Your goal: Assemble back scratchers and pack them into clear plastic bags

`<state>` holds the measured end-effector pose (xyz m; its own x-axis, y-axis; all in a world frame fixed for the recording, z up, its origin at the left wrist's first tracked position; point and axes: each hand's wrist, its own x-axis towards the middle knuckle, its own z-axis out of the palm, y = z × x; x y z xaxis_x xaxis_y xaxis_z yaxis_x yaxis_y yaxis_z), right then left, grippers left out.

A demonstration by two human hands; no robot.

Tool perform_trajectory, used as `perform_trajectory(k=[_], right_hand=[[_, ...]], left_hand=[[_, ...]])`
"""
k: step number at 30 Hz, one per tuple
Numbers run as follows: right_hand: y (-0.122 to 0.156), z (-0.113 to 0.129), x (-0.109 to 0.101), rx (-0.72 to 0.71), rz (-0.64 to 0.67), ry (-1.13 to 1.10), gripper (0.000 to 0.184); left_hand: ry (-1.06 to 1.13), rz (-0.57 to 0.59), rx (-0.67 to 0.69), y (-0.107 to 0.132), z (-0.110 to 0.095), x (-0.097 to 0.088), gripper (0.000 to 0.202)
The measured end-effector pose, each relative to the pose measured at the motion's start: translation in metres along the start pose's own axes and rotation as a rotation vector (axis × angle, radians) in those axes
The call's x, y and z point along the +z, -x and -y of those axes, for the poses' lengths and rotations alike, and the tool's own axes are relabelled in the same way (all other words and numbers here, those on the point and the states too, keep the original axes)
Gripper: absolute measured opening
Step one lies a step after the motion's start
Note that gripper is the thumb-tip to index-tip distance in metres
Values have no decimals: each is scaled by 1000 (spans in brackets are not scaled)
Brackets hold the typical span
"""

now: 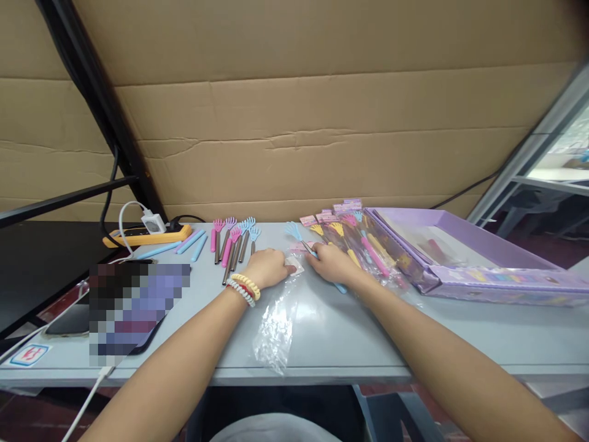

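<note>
My left hand [269, 267] rests on the grey table [350, 337], its fingers pinched on the top of a clear plastic sleeve [278, 319] with a small pink card at its mouth. My right hand [332, 264] is closed round the handle of a blue hand-shaped scratcher [294, 232], whose head points away from me just past the sleeve's mouth. Beaded bracelets [243, 288] circle my left wrist.
Loose pink and blue scratchers [232, 242] lie to the left, bagged ones [354, 236] to the right beside a purple box [464, 261]. A yellow power strip [147, 235] with a charger, blue handles [191, 242] and a phone [69, 322] sit at left. Cardboard walls stand behind.
</note>
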<state>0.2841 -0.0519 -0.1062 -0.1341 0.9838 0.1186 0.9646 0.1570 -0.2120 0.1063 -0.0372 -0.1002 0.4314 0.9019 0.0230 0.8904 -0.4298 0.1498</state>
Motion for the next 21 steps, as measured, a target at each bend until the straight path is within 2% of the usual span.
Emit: perform_trajectory(k=[4,7,10,12,15,17,18,19,21], right_hand=[[-1,-1,-1,-8,-67,-81,30],[-1,-1,-3,6,-75,-294,36],[3,2,-7,3,49,-714,38],[7,5,-9,-49,133,-955,34],[12,9,-12,-128,215,-1126,46],[11,10,-11,-118,200,-1181,50],[9,10,-10,-97,165,-1202,49],[8,10,-8,-71,121,-1220,47],[4,8,-6,-29,46,-1255,45]], left_hand=[[250,-125,-74,-5,11,-1,37],[499,-289,-154,-6,14,-6,36],[675,-439,-275,-6,15,-10,37],[724,-544,-346,-6,17,-12,36],[772,-662,-418,-9,22,-12,33],[909,-658,-403,-10,23,-12,31],[1012,-616,-359,-10,23,-12,31],[1118,-542,-292,-10,22,-11,31],[1262,-319,-115,-8,17,-9,31]])
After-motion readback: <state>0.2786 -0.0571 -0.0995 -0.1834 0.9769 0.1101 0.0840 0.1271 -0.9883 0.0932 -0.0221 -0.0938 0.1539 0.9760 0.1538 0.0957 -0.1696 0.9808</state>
